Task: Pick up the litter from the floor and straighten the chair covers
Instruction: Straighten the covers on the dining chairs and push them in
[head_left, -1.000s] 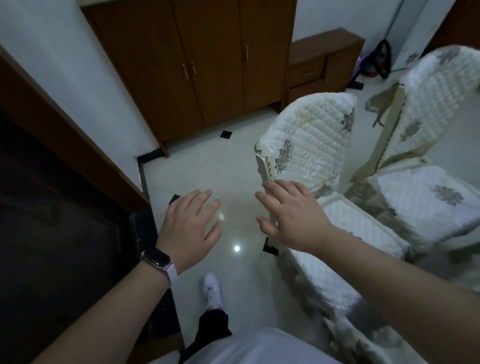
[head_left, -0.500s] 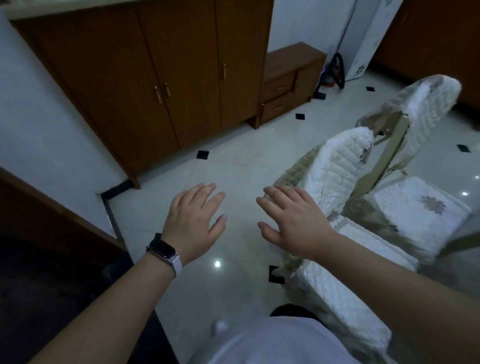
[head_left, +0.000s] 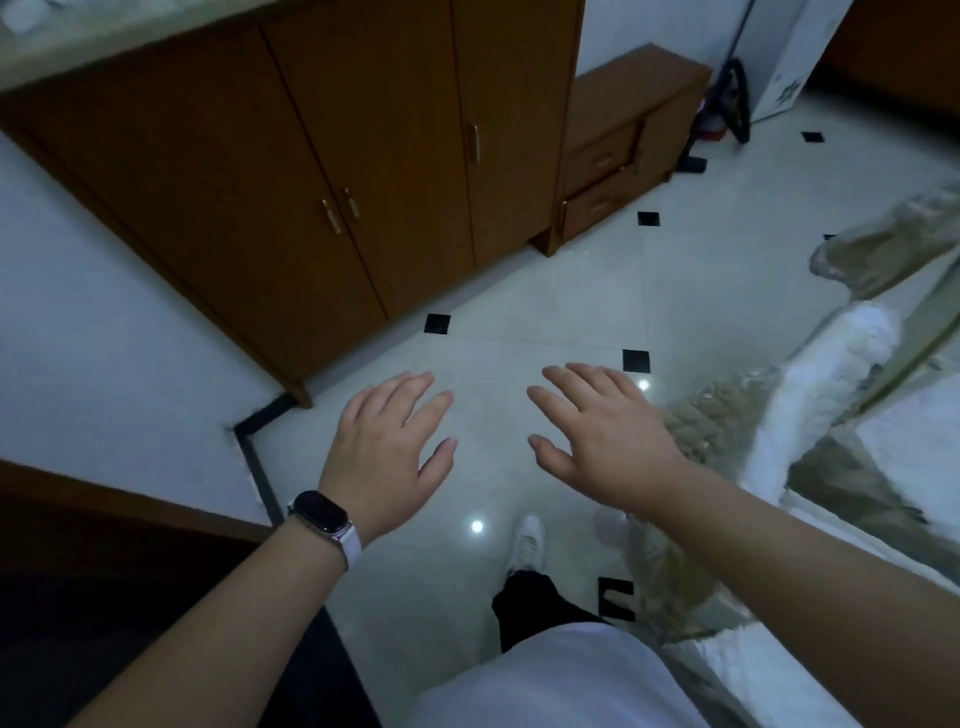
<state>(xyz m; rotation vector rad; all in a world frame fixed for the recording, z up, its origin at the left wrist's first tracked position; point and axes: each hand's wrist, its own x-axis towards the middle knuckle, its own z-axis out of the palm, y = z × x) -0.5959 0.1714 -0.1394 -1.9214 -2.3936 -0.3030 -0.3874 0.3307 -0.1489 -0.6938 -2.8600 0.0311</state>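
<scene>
Quilted chair cover (head_left: 826, 395) has swung away right of the right hand (head_left: 602, 436); it and the left hand (head_left: 384, 447) hang splayed, empty, so straightening waits.

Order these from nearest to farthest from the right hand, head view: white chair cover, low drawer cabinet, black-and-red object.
1. white chair cover, just right of the right hand.
2. low drawer cabinet, ahead, against the wall.
3. black-and-red object, far right corner.

a single wide-angle view from the person's head, tilted forward and down at the tiled floor (head_left: 545, 312). the left hand (head_left: 387, 447) and right hand (head_left: 602, 436) sit mid-frame, close to the lens; wooden cabinets (head_left: 311, 156) fill the top edge, farther off.
</scene>
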